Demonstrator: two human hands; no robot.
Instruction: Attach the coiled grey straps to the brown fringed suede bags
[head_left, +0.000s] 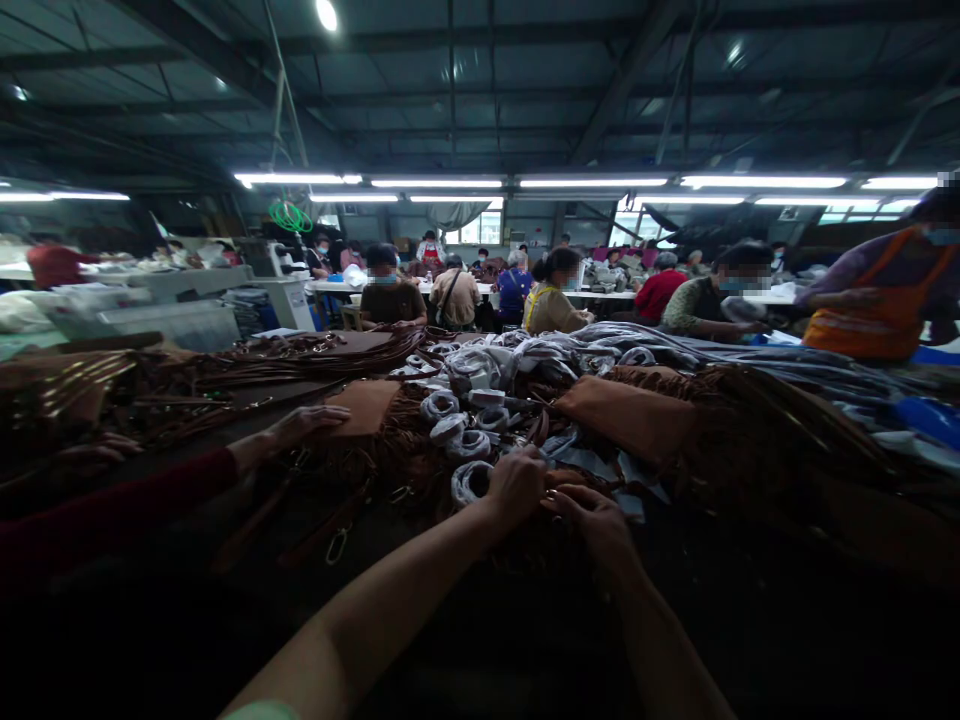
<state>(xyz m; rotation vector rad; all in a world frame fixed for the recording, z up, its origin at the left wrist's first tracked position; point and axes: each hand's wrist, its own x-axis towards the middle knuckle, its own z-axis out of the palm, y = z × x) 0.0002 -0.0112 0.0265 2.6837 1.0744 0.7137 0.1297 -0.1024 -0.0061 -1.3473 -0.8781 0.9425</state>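
Note:
My left hand (517,485) is closed, with a brown leather strap (538,430) sticking up beyond its fingers. Close beside it, my right hand (592,515) pinches a small shiny metal fitting (551,494), whose exact shape is too dark to make out. Brown material lies under both hands, mostly in shadow. Just left of my left hand is a coiled strap wrapped in pale plastic (471,483). A brown fringed bag (626,412) rests beyond my right hand.
At left, a co-worker's hand (307,425) in a red sleeve touches another brown bag (367,408). Wrapped straps (487,365) heap across the table's middle. Brown straps with metal clips (337,545) lie front left. A person in an orange apron (862,320) stands at right.

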